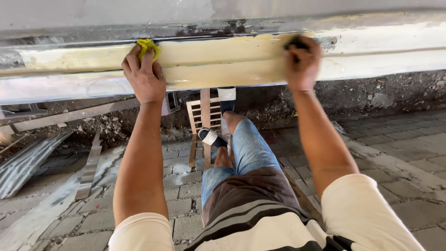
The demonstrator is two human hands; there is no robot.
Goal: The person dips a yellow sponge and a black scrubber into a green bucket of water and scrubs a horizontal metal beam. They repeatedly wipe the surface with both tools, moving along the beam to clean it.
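Cream sleeves and a striped shirt (260, 223) fill the bottom of the view, with jeans-clad legs (246, 153) stretched forward over a paved floor (399, 162) and sandalled feet resting on a small wooden stool (200, 125).

Both arms reach up to a long metal panel (381, 42) that runs across the top of the view. Its middle stretch is coated with pale yellow filler (223, 58). Left hand (145, 74) presses flat against the panel, fingers (139, 56) curled together around a yellow rag (148, 46) held at the upper ridge of the filled band. Right hand (303, 65) is closed on a dark sanding block (297, 45), fingers wrapped over it and pushed against the panel near the right end of the filler; the hand looks slightly blurred.

Judging by the surface, the filler is already spread and set over the whole stretch between the hands, and looks fairly even and matte. Bare grey metal shows at both ends, with rough dark patches along the upper seam (204, 30). Smoothing seems to be under way rather than finished, as streaks remain in the yellow band.

Metal strips (88, 172) and rubble lie on the ground to the left.
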